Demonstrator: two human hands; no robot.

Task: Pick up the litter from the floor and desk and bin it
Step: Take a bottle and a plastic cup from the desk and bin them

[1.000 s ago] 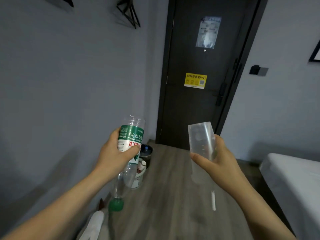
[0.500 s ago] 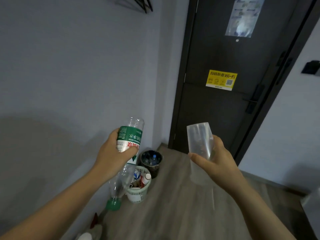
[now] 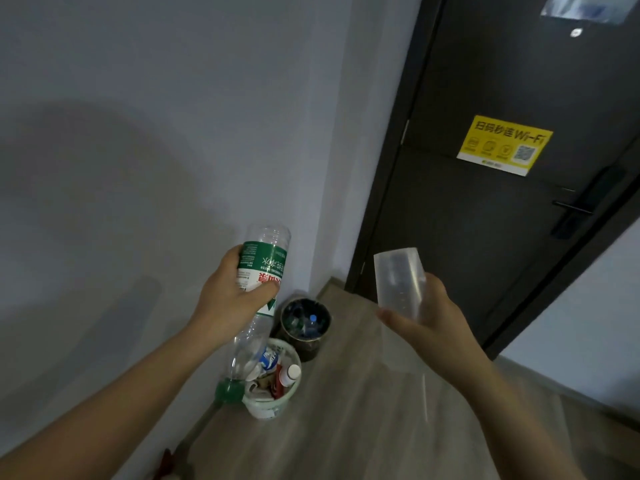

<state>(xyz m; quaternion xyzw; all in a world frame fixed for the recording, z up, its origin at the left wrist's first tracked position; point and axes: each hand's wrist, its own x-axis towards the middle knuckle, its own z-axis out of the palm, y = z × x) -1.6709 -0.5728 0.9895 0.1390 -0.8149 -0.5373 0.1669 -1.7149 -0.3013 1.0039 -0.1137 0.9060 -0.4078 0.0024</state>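
here, left grip (image 3: pixel 232 301) round bottle (image 3: pixel 264 263), right grip (image 3: pixel 431 318) round clear cup (image 3: pixel 398 277)

Two hands show, the left hand (image 3: pixel 232 299) and the right hand (image 3: pixel 427 318); one clear plastic bottle (image 3: pixel 264 268) (green cap, green-and-white label) sits in the left hand's grip; one translucent cup (image 3: pixel 398 278) in the right; two bins stand on the floor (image 3: pixel 363 417), a dark bin (image 3: pixel 306 350) and a pale bin (image 3: pixel 266 409); one blue-capped bottle (image 3: pixel 312 320) can be counted in the dark bin and one white-capped bottle (image 3: pixel 290 373) in the pale one, the rest too jumbled to count; one door (image 3: pixel 467 244) carries one yellow sticker (image 3: pixel 505 145), one paper notice (image 3: pixel 585 6) and one handle (image 3: pixel 573 207).
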